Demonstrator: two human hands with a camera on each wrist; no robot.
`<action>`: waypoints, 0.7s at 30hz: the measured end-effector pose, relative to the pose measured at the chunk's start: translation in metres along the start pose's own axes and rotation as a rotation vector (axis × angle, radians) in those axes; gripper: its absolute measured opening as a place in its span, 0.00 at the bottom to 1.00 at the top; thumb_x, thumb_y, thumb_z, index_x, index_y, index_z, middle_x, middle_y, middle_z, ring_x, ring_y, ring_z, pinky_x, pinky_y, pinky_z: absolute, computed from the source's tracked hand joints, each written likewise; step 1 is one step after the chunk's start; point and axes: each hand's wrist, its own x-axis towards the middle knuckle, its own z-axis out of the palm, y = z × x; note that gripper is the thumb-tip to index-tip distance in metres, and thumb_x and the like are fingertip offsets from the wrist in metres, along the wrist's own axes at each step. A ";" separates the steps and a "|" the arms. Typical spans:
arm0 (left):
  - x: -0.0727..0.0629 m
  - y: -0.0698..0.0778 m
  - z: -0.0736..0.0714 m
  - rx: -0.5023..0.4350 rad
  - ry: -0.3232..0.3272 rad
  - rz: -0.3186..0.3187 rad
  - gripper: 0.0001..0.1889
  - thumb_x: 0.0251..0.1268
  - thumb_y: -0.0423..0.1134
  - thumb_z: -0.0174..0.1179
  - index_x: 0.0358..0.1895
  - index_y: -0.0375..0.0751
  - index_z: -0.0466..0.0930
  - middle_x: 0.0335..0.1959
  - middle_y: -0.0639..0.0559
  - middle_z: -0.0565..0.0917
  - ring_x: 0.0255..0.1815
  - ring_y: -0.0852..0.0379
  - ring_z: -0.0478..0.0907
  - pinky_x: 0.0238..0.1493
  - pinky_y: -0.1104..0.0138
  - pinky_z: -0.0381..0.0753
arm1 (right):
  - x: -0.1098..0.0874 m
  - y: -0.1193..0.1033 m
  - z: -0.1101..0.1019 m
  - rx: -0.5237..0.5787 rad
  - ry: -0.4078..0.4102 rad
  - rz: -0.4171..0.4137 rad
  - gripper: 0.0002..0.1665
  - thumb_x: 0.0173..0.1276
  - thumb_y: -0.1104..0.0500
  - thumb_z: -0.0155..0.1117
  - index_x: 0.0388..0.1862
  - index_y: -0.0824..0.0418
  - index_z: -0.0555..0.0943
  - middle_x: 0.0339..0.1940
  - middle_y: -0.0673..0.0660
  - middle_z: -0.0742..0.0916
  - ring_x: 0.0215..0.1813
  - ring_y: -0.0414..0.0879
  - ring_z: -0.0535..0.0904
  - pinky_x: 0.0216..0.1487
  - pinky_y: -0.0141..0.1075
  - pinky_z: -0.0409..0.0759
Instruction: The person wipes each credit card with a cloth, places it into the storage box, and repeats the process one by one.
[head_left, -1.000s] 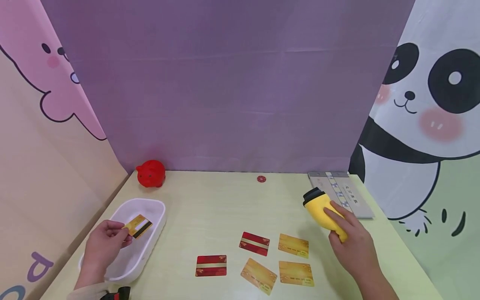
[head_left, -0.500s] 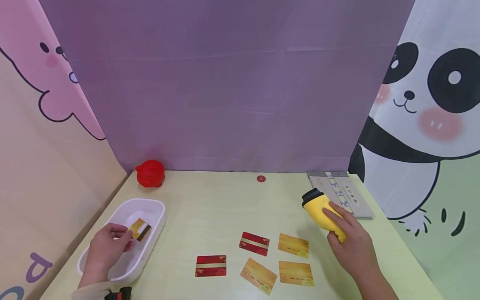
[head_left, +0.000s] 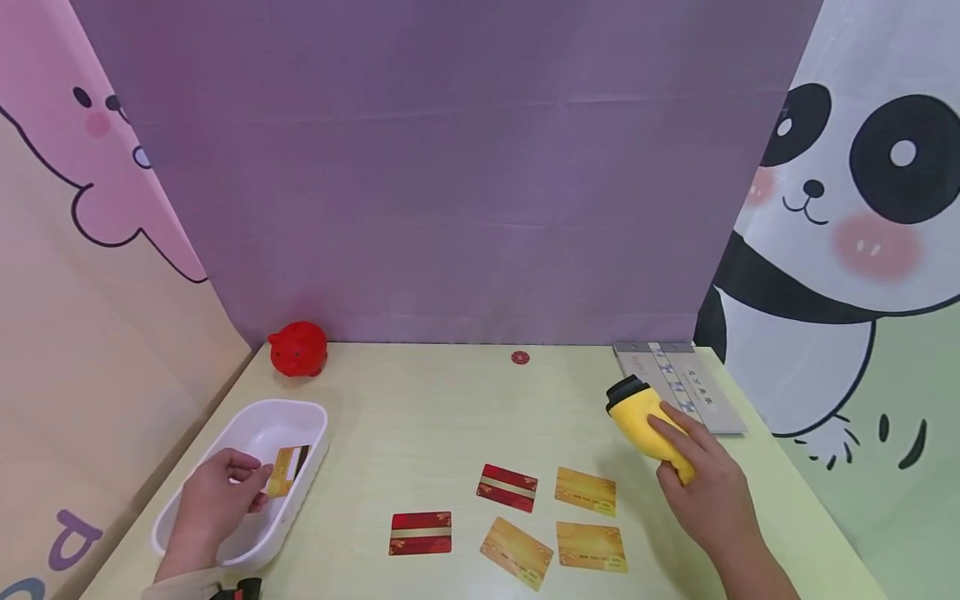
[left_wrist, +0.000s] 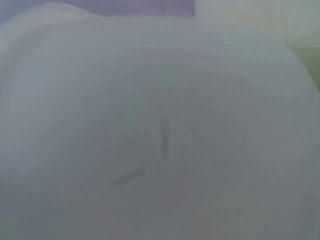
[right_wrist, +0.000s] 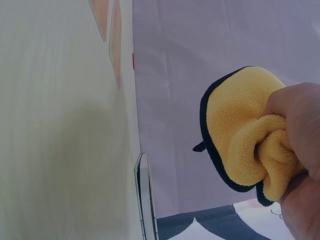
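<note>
My left hand (head_left: 223, 500) is over the white plastic tub (head_left: 318, 450) at the left, pinching the left edge of a gold card (head_left: 283, 475) with a dark stripe between thumb and fingers. In the left wrist view only the blurred pale inside of the tub (left_wrist: 165, 90) shows; the hand and card are out of sight there. Off to the right, my right hand (head_left: 708, 496) grips a folded yellow cloth (head_left: 643, 423) with black edging, held above the table. Its fluffy folds bunch under the fingers in the right wrist view, where the cloth (right_wrist: 250, 125) appears large.
Two red cards (head_left: 420, 533) and three gold cards (head_left: 591, 547) lie on the pale table (head_left: 420, 417). A red piggy bank (head_left: 298, 350) stands at the back left. A small red disc (head_left: 520, 357) lies at the back edge, and a grey notebook (head_left: 720, 404) at the back right.
My left hand has shifted slightly right and down over the tub, and the gold card has turned more upright. The right hand and cloth have hardly moved.
</note>
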 end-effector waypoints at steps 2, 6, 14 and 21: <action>-0.001 0.005 0.001 0.015 0.023 0.037 0.14 0.72 0.39 0.68 0.48 0.32 0.78 0.33 0.47 0.86 0.25 0.53 0.87 0.30 0.69 0.84 | 0.001 0.000 -0.001 0.003 0.006 0.003 0.39 0.57 0.75 0.71 0.68 0.52 0.83 0.74 0.50 0.78 0.67 0.62 0.78 0.64 0.12 0.58; -0.007 0.021 0.010 0.029 0.058 0.158 0.09 0.70 0.40 0.70 0.42 0.40 0.82 0.30 0.51 0.86 0.23 0.56 0.84 0.27 0.69 0.79 | 0.001 0.001 -0.001 0.016 0.017 0.006 0.39 0.57 0.75 0.70 0.68 0.52 0.83 0.74 0.51 0.79 0.67 0.63 0.78 0.62 0.09 0.54; -0.019 0.059 0.044 -0.064 0.023 0.388 0.08 0.66 0.35 0.74 0.41 0.49 0.84 0.26 0.56 0.83 0.24 0.55 0.78 0.24 0.67 0.78 | 0.001 0.003 -0.001 0.034 0.030 0.002 0.39 0.56 0.77 0.69 0.67 0.53 0.84 0.73 0.51 0.79 0.67 0.63 0.78 0.60 0.08 0.53; -0.025 0.082 0.078 -0.095 -0.107 0.489 0.11 0.64 0.34 0.75 0.43 0.52 0.85 0.28 0.62 0.84 0.29 0.58 0.82 0.34 0.65 0.85 | 0.001 0.007 -0.001 0.041 0.046 0.000 0.40 0.55 0.77 0.69 0.67 0.52 0.84 0.72 0.52 0.80 0.67 0.63 0.78 0.60 0.08 0.53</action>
